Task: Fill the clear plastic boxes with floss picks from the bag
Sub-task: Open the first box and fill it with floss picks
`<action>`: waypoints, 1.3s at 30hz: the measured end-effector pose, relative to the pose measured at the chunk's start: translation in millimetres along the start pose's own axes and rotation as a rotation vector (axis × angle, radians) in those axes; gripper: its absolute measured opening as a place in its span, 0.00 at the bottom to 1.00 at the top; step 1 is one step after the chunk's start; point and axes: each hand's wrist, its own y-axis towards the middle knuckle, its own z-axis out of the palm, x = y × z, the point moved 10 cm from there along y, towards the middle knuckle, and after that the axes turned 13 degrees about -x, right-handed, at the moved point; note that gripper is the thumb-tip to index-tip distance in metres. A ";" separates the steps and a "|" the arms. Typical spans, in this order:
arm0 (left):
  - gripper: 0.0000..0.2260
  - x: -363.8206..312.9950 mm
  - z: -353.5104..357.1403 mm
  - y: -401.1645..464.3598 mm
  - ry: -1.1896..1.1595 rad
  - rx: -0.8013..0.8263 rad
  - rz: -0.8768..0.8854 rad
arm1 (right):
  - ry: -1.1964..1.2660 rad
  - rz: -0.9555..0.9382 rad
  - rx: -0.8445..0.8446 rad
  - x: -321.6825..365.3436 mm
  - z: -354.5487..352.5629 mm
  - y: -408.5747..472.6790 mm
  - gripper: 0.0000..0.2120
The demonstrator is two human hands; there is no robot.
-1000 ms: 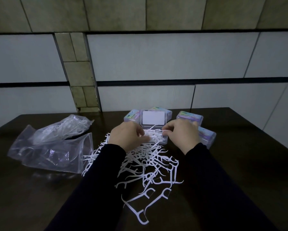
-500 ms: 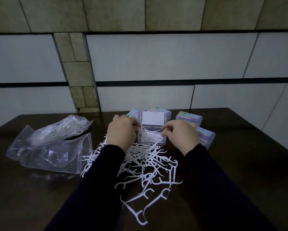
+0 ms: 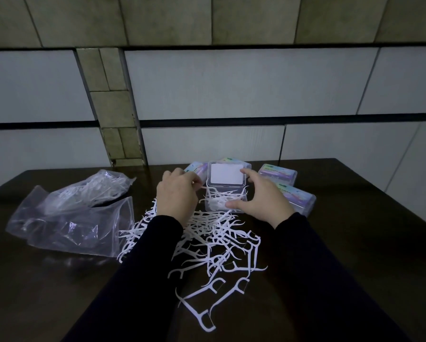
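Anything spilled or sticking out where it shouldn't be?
Yes. Several picks poke over the open box's rim instead of lying inside, and a loose pile of picks sprawls across the table in front of it.

I see an open box (image 3: pixel 225 202) standing mid-counter (image 3: pixel 355 243), its lid (image 3: pixel 226 174) raised behind it and floss picks (image 3: pixel 223 197) lying inside. My left hand (image 3: pixel 176 193) sits just left of the box, my right hand (image 3: pixel 259 199) just right of it. A loose pile of floss picks (image 3: pixel 214 245) spreads on the counter in front of the box, between my sleeves. Closed boxes (image 3: pixel 277 172) lie behind and to the right of the open one. The bag (image 3: pixel 69 218) lies at far left, with more picks in it.
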 end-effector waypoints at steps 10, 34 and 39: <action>0.07 -17.5 14.2 -4.8 -0.167 -0.011 0.019 | 0.164 0.071 0.064 -4.5 3.9 -3.1 0.45; 0.08 -22.6 30.4 -5.8 -0.130 0.141 0.155 | 0.188 0.134 0.120 -20.8 22.5 1.4 0.53; 0.10 -55.5 13.9 -5.8 -0.119 0.022 0.237 | 0.197 0.122 0.122 -20.2 24.7 3.0 0.52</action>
